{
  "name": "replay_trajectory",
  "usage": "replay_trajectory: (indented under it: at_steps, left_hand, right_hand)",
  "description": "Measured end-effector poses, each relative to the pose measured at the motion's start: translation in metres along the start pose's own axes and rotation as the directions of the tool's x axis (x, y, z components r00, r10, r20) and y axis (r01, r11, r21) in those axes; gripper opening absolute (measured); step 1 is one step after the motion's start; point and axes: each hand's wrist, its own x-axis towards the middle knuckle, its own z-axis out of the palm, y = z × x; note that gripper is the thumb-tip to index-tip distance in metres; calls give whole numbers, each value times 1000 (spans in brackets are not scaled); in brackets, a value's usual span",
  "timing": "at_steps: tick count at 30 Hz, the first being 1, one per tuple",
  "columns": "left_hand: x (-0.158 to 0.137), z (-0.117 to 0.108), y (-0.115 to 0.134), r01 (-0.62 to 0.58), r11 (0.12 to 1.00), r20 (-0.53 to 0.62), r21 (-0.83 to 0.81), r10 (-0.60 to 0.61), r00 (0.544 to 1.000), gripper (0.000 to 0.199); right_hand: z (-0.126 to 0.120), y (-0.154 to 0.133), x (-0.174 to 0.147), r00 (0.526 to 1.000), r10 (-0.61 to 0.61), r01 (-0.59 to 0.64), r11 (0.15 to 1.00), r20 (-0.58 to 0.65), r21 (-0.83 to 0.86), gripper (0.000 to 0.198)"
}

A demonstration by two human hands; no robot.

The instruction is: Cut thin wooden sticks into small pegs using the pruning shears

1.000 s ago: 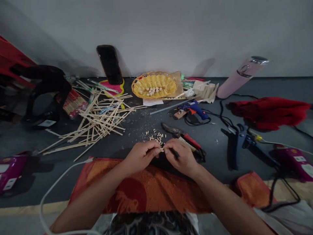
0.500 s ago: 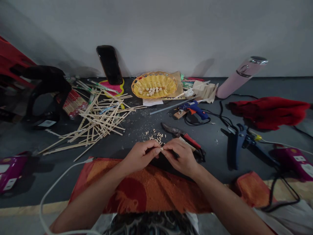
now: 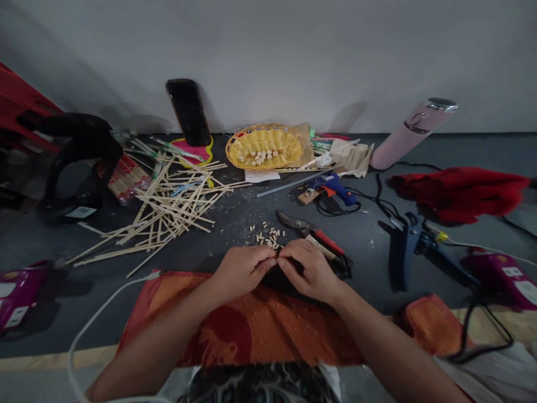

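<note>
Thumb and fingers of my left hand [image 3: 243, 268] are pinched together, its tips meeting those of my right hand [image 3: 310, 267], also closed in a pinch. Between them is a tiny cut piece of wooden stick, now almost wholly covered by the fingertips. Just beyond the hands lies a small heap of short cut stick pieces [image 3: 271, 236] on the dark table. Red-handled pruning shears [image 3: 312, 232] rest beside my right hand. Farther back, a yellow wicker basket [image 3: 293, 146] holds several small pale wooden clusters.
Long wooden sticks [image 3: 168, 215] sprawl at left, near a propped phone [image 3: 188, 112]. A blue glue gun [image 3: 338, 187], a pink flask [image 3: 409, 137], a red cloth [image 3: 461, 193] and blue-handled cutters [image 3: 409, 246] lie at right. An orange towel [image 3: 289, 330] covers the front edge.
The fingertips of both hands have closed in tighter, and the pale stick piece that showed between them is now mostly hidden. The things on the table have not moved.
</note>
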Motion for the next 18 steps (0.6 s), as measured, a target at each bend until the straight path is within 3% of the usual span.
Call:
replay_trajectory:
  at_steps: [4,9,18]
  left_hand:
    - [-2,7,-2,-25,987,-116,158,43,992,24]
    - [-4,13,-4,-32,960,-318,277,124,940,23]
    - [-7,11,-6,-83,946,-348,314,196,917,20]
  right_hand:
    - [1,0,2,998,43,-41,998,-38,51,7]
    - [1,-3,3,989,125,-112,981,-76,156,10]
    - [2,-3,2,984,177,-165,953,-23,255,12]
